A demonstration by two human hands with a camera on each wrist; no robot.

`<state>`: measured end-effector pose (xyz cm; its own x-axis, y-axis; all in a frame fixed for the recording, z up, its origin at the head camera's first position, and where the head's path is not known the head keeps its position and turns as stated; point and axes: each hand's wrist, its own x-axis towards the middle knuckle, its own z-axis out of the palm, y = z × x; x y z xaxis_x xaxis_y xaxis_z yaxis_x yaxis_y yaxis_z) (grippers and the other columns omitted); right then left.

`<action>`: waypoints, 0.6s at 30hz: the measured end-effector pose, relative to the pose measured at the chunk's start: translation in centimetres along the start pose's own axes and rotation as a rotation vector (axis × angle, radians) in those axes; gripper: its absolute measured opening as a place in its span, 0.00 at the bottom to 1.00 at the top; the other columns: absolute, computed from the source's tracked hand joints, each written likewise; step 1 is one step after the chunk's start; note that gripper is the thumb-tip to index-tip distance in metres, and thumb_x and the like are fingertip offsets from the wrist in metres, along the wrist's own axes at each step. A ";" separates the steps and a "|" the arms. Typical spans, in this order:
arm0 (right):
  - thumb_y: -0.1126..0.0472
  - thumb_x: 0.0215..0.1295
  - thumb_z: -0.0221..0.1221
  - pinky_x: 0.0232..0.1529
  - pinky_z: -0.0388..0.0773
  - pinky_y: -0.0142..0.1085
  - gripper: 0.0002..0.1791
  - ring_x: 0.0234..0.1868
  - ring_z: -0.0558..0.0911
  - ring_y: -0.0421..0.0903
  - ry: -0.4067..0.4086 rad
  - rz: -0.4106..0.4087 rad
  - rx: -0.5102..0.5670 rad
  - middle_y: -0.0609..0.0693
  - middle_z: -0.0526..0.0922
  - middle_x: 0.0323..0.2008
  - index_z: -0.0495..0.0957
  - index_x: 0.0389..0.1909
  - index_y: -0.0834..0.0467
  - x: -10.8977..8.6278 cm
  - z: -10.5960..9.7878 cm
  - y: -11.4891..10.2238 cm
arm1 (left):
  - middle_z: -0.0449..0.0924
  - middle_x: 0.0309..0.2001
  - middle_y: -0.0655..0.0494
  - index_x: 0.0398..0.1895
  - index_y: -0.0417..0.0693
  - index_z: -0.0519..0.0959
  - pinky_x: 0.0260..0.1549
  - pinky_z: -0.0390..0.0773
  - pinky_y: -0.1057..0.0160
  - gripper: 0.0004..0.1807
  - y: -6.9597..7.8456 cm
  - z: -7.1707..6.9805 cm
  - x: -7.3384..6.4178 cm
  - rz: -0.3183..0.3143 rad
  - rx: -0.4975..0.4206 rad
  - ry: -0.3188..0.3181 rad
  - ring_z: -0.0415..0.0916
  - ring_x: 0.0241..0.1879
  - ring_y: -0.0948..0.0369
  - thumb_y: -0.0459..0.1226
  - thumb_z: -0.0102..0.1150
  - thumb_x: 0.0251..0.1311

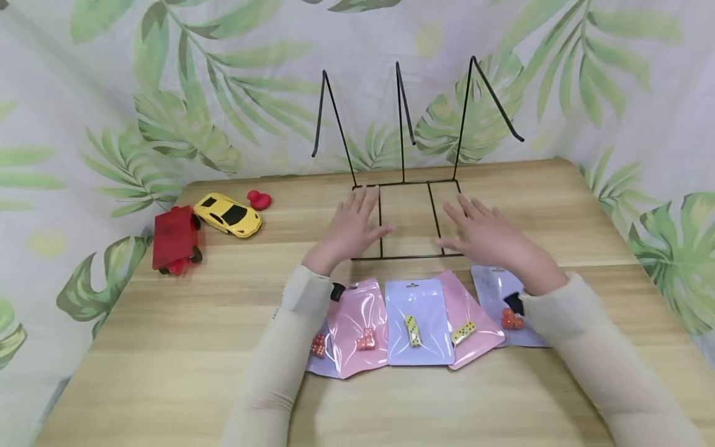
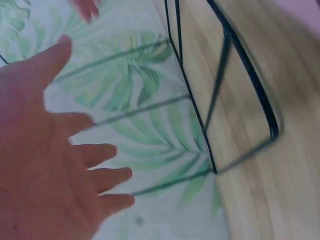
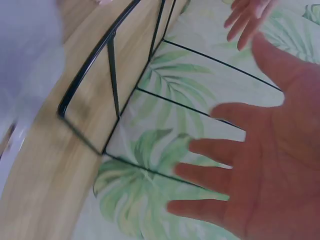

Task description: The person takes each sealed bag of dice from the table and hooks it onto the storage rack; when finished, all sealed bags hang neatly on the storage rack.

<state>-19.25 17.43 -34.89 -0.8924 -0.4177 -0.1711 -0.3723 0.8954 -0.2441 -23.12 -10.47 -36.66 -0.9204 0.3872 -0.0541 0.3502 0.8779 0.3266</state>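
Observation:
A black wire rack (image 1: 380, 217) stands toward the back of the wooden table, its three bent prongs rising in front of the leafy cloth. Over its left side, my left hand (image 1: 352, 230) is spread with nothing in it. My right hand (image 1: 491, 239) is likewise spread, over the rack's right side. Both wrist views show straight, parted fingers. Nearer me lie several flat pouches in a row: a pink pouch (image 1: 349, 307) with red dice, a lavender pouch (image 1: 398, 310) and a pink pouch (image 1: 481, 351) with yellow dice, and a lavender pouch (image 1: 491, 292) with red dice, partly under my right forearm.
At the table's back left sit a yellow toy car (image 1: 231, 214), a red toy vehicle (image 1: 173, 239) with black wheels and a small red toy (image 1: 259, 200). Another lavender pouch (image 1: 329, 367) shows partly beside my left sleeve. Leaf-printed cloth (image 1: 251, 37) hangs behind the table.

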 end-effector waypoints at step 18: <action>0.33 0.51 0.68 0.48 0.75 0.62 0.56 0.54 0.75 0.72 -0.053 0.129 0.116 0.77 0.69 0.57 0.63 0.68 0.70 -6.9 3.2 10.3 | 0.80 0.42 0.47 0.73 0.43 0.60 0.36 0.76 0.54 0.34 -7.2 -3.8 8.6 -0.262 -0.335 0.352 0.76 0.32 0.53 0.50 0.54 0.71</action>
<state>-16.14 29.04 -39.27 -0.9148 -0.3112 -0.2575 -0.2212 0.9194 -0.3253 -34.17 -14.52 -35.85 -0.9920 -0.0006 0.1262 0.0798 0.7721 0.6305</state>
